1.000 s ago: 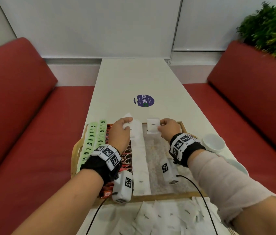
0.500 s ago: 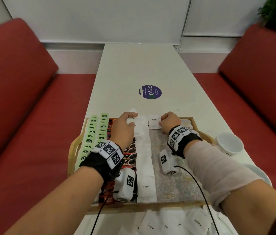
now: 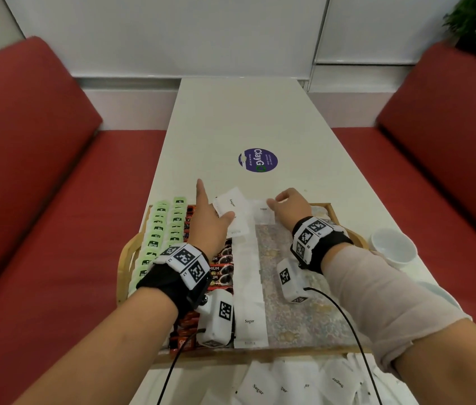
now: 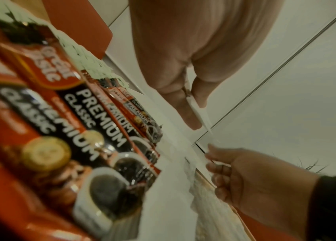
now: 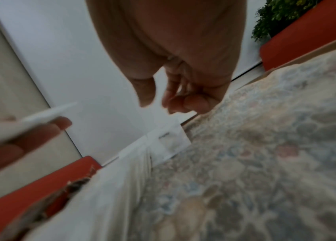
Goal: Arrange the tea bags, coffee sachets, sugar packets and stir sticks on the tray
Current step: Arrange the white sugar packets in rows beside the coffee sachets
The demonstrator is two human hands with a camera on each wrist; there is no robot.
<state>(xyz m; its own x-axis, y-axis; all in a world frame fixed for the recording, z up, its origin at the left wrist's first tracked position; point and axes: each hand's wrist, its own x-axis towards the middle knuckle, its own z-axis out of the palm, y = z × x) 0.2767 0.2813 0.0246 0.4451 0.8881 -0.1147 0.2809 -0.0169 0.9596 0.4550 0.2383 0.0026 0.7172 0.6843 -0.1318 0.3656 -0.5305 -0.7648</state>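
Fingers (image 3: 200, 191) of left hand (image 3: 210, 226) are pinching a sugar packet (image 3: 229, 203) between thumb and palm side, index pointing straight out. Right hand (image 3: 290, 209) is hovering with fingers loosely curled, holding nothing, just beside a lone packet (image 3: 264, 217) lying at the tray's far edge. Near to far: loose sugar packets (image 3: 289, 384) are lying on the tabletop (image 3: 245, 118), then the wooden tray (image 3: 124, 264) is carrying green tea bags (image 3: 157, 238), coffee sachets (image 4: 92, 117) and a sugar row (image 3: 249, 293).

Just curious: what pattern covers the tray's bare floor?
A faded floral pattern on the wooden tray's floor, clearest in the right wrist view.
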